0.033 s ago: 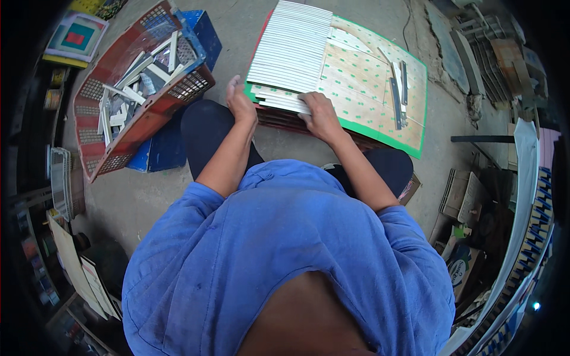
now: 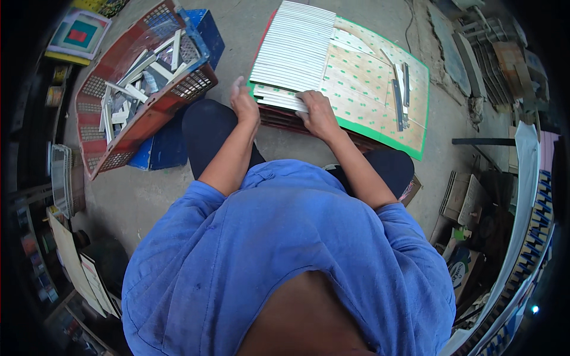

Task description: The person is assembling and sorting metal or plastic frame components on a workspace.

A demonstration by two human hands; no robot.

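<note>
Long thin white strips (image 2: 294, 44) lie side by side in close rows on the left part of a pale board (image 2: 362, 74) with a green edge and green marks. At the near end, several strips (image 2: 276, 99) sit slightly out of line with the rest. My right hand (image 2: 319, 113) has its fingers and thumb closed around the right ends of these near strips. My left hand (image 2: 244, 102) is upright at their left ends, fingers stretched out; whether it touches the strips is hard to tell. Dark and white strips (image 2: 401, 95) rest on the board's right side.
To the left, a tilted red plastic crate (image 2: 145, 118) holds loose white and grey strip pieces and leans on a blue crate (image 2: 155, 145). My knees flank the board's near side. A dark bar (image 2: 484, 142) juts out at right, near a rack with blue parts (image 2: 537, 219).
My right hand has shifted very slightly left against the near strips' ends. The whole view has moved a little; otherwise the hands and strips look nearly the same.
</note>
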